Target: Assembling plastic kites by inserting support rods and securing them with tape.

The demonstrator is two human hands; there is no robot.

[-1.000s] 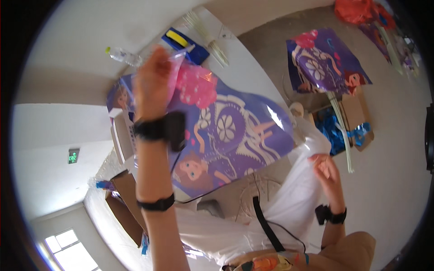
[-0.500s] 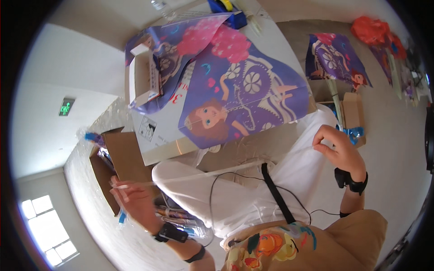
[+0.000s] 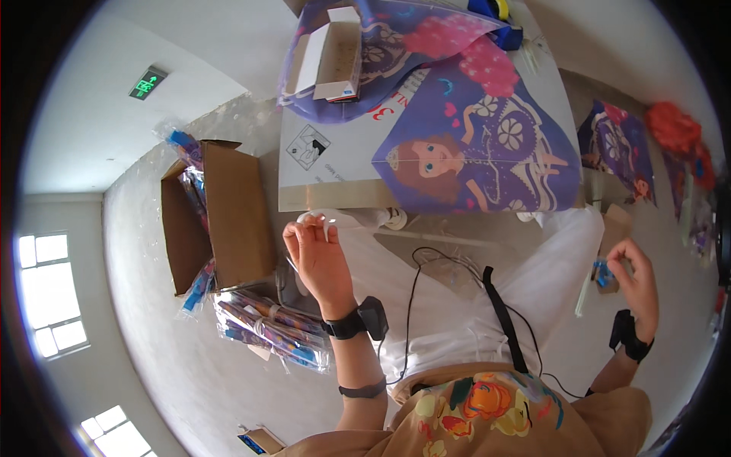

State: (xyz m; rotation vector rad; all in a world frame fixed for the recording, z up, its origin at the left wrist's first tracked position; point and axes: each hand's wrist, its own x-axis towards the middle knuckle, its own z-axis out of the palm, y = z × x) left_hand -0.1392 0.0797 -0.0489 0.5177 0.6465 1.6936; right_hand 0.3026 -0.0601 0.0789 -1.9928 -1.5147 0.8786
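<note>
My left hand (image 3: pixel 324 263) is raised in front of the white cardboard sheet's near edge, fingers bent together. A thin whitish strip (image 3: pixel 290 263) shows beside its fingers, partly hidden by them. Out to the right, beyond my knee, my right hand (image 3: pixel 638 276) is closed in a pinch; what it holds, if anything, is too small to make out. A purple kite sail (image 3: pixel 502 152) printed with a cartoon girl lies flat on the white cardboard (image 3: pixel 346 156) before me. Neither hand touches it.
An opened small white box (image 3: pixel 339 61) sits on the far left of the cardboard. To the left stand a brown carton (image 3: pixel 240 217) and several plastic-wrapped bundles (image 3: pixel 274 331). At the right are another printed sail (image 3: pixel 617 148) and a red plastic bag (image 3: pixel 674 129). A black cable (image 3: pixel 411 320) crosses my lap.
My view has shifted, so the cardboard appears higher and farther right. My left hand has risen toward the cardboard edge; the right hand is farther out. The long translucent strip no longer shows stretched across my lap.
</note>
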